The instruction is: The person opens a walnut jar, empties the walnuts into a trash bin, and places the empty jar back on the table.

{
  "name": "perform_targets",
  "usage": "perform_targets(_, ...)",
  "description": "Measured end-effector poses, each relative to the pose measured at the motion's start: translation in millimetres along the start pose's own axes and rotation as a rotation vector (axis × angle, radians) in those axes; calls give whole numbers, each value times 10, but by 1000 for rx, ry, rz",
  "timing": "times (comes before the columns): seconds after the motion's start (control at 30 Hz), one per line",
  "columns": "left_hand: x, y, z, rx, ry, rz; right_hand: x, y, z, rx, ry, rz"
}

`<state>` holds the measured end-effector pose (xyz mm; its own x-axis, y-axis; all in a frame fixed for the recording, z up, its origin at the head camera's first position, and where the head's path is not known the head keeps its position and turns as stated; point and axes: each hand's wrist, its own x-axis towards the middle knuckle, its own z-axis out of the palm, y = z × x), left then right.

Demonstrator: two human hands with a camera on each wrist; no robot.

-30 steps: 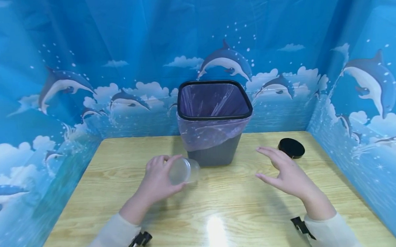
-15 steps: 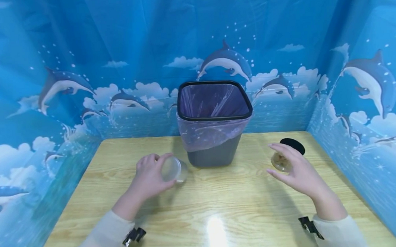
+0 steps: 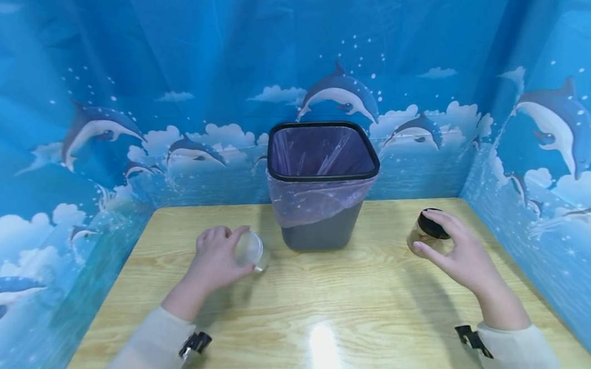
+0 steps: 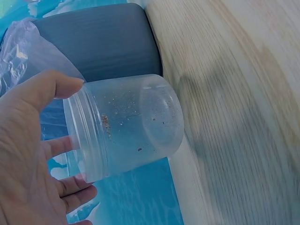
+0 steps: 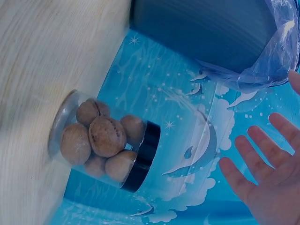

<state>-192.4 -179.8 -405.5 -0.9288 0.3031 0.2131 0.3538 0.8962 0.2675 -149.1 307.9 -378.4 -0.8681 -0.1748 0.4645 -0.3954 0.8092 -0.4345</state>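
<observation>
My left hand (image 3: 218, 260) pinches a clear plastic jar (image 3: 249, 249) by its threaded rim, thumb on one side and fingers on the other. No lid is on this jar, and brown crumbs cling inside its wall in the left wrist view (image 4: 129, 124). Whether its base touches the table cannot be told. At the right, my right hand (image 3: 462, 254) is spread beside a second clear jar (image 5: 101, 140) with a black lid (image 5: 143, 157). Several walnuts (image 5: 107, 136) fill that jar, which stands upright on the table. In the right wrist view the fingers (image 5: 253, 159) are apart from it.
A grey bin (image 3: 323, 230) with a black rim and a purple liner bag (image 3: 316, 197) stands at the back middle of the wooden table (image 3: 301, 301). Blue dolphin-print curtains (image 3: 219, 60) enclose the back and both sides.
My left hand has carried the clear jar leftward, away from the bin. My right hand has moved right, up to the walnut jar. The bin stays where it was.
</observation>
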Motion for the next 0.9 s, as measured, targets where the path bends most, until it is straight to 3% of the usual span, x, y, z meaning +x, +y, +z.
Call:
perform_targets(0.5,71,-204,9,26,-65,-51,17,148,-58,-5,91,61)
perform_targets(0.9,149,-262,-4,10,-85,-88,-1,229,-83,-47,76,153)
